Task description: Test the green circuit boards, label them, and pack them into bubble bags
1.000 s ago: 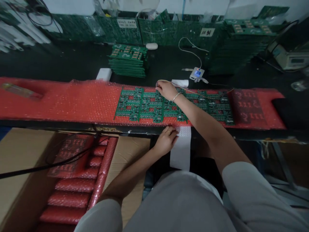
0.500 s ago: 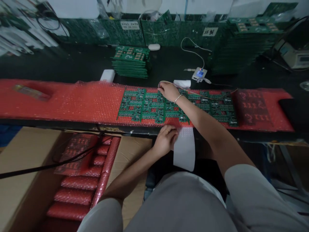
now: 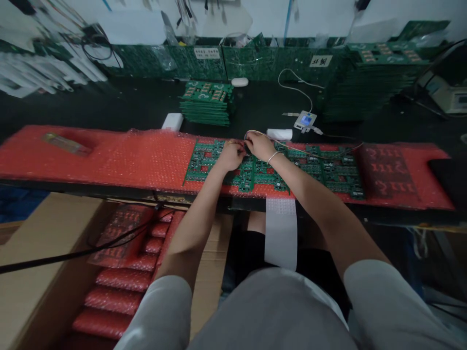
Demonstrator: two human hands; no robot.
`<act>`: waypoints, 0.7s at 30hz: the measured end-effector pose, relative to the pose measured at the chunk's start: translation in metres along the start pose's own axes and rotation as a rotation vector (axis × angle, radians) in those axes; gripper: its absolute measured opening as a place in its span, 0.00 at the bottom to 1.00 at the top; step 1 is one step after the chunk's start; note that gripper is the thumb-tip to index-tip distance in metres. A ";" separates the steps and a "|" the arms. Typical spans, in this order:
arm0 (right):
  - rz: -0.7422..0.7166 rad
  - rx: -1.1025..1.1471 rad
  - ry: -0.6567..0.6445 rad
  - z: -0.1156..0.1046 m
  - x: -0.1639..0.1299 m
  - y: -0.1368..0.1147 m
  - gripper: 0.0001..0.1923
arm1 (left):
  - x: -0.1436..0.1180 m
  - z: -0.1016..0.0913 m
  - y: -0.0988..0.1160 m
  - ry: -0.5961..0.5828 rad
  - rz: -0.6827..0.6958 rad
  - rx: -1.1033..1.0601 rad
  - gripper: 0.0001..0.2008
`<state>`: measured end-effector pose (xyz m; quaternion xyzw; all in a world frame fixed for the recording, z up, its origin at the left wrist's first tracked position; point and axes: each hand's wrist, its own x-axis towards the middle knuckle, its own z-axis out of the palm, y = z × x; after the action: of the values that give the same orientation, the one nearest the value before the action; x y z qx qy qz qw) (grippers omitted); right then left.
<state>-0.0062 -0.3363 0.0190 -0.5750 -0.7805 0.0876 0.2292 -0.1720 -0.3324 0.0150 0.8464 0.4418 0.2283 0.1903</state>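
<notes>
A row of green circuit boards lies on red bubble wrap along the bench's front. My right hand pinches a thin cable above the boards; the cable's tip is hidden in the fingers. Close beside it, my left hand bends over the boards with its fingertips pinched together. Whatever those fingers hold is too small to make out. A white sheet of small labels hangs from the bench edge below the hands. The cable leads back to a small USB meter with a lit screen.
Stacked boards stand behind the wrap, with a taller stack at the right. A white box and a white roll sit nearby. Lower left, a cardboard box holds red bubble-wrapped packs; a black cord crosses it.
My left hand has moved up from the label sheet to the boards beside my right hand. The sheet now hangs on its own. The camera view has shifted slightly.
</notes>
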 end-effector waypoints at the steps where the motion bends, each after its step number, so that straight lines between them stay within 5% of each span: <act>1: 0.000 -0.001 -0.002 0.000 0.000 0.000 0.09 | 0.001 0.001 -0.001 0.003 0.004 0.012 0.06; 8: -0.018 0.002 0.007 0.000 -0.001 0.000 0.10 | 0.001 0.001 0.005 0.007 0.017 0.121 0.07; 14: 0.004 0.028 -0.007 -0.002 0.001 -0.001 0.09 | -0.033 -0.005 0.010 -0.021 0.177 0.146 0.21; 21: -0.076 0.271 0.218 -0.026 -0.036 -0.014 0.11 | -0.038 -0.007 0.000 -0.118 0.225 0.170 0.23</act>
<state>0.0023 -0.3775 0.0377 -0.5151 -0.7532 0.1202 0.3911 -0.1950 -0.3634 0.0127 0.9156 0.3499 0.1598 0.1170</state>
